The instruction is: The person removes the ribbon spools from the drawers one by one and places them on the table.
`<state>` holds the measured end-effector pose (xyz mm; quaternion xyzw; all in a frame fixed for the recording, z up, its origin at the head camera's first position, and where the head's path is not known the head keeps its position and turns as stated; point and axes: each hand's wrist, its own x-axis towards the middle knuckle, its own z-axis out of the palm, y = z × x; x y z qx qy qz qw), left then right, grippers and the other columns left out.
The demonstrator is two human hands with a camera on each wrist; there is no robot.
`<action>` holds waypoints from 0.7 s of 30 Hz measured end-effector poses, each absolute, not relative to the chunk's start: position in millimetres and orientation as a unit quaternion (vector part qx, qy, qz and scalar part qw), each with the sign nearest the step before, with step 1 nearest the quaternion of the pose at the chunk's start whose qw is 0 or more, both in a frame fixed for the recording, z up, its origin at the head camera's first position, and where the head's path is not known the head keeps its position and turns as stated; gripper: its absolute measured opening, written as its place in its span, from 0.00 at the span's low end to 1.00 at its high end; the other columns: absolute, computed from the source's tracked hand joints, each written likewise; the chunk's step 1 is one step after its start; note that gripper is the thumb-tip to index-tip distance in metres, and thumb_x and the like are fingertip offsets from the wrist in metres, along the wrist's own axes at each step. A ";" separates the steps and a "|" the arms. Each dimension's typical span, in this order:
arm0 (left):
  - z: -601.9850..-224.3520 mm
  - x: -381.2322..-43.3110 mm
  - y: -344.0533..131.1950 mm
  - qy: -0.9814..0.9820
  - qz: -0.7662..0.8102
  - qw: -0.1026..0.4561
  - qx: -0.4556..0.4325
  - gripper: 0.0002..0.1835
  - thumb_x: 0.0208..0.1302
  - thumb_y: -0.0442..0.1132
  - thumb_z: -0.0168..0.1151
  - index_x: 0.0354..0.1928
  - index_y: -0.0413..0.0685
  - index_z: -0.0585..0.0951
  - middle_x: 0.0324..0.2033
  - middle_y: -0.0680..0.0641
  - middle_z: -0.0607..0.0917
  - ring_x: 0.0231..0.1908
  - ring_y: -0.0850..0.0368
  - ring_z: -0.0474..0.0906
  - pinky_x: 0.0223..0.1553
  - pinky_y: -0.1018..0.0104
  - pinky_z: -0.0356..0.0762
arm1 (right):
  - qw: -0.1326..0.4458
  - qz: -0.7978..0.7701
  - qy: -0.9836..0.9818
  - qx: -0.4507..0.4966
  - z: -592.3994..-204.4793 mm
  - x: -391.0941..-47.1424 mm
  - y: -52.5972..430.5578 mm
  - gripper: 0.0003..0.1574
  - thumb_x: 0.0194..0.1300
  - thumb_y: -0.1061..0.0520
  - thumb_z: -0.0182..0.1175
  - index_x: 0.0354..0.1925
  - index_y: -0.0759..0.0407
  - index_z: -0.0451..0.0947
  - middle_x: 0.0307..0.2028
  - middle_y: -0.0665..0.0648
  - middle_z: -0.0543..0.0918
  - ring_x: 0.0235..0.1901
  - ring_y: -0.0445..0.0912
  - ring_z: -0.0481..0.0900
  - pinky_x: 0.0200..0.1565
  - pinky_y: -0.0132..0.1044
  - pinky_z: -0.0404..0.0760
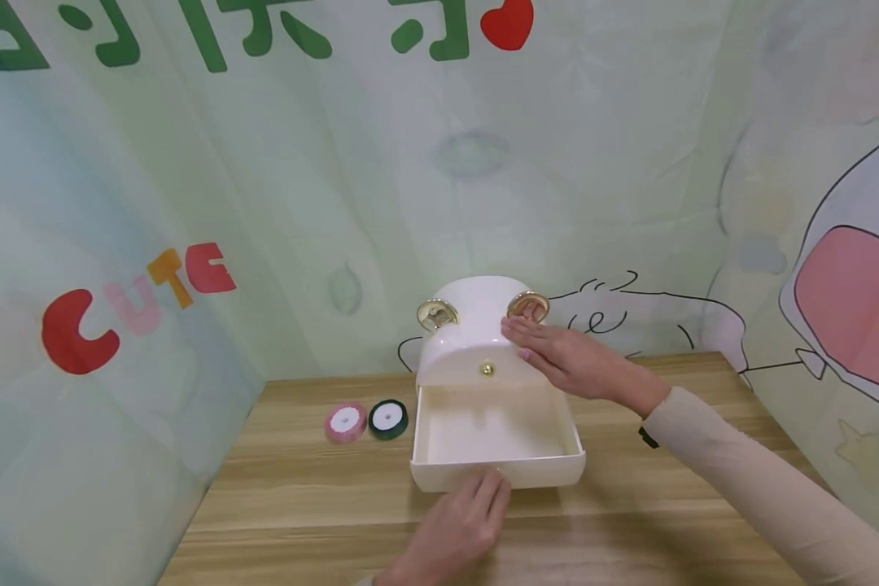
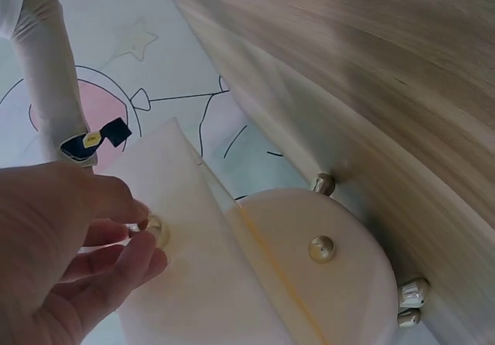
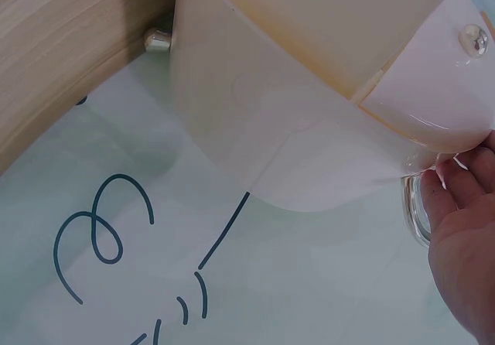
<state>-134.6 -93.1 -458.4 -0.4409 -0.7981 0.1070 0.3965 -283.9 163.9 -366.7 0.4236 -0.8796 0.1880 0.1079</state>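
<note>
A white box (image 1: 476,321) with two gold ring-shaped ears and a small gold knob (image 1: 487,369) stands on the table against the backdrop. Its drawer (image 1: 498,474) is pulled out toward me, and no contents show inside. At the drawer front, my left hand (image 1: 457,521) pinches a gold knob (image 2: 158,230) between thumb and fingers. My right hand (image 1: 575,358) rests its extended fingers on the box's upper right side, just below the right gold ear (image 1: 529,306). In the right wrist view, those fingertips touch the box beside the ear.
Left of the box, a pink ribbon spool (image 1: 346,422) and a dark green ribbon spool (image 1: 388,419) lie flat on the wooden table (image 1: 300,505). A printed fabric backdrop (image 1: 366,203) rises behind the table and along both sides. Small gold feet (image 3: 158,40) support the box.
</note>
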 end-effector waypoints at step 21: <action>-465.7 -150.4 -87.4 -0.801 0.103 0.406 -0.428 0.28 0.80 0.26 0.29 0.42 0.42 0.85 0.37 0.47 0.84 0.36 0.60 0.83 0.39 0.72 0.86 | 0.116 0.176 -0.880 0.427 -367.4 -285.9 164.2 0.31 0.84 0.51 0.48 0.79 0.58 0.64 0.79 0.60 0.66 0.79 0.56 0.65 0.74 0.56 0.70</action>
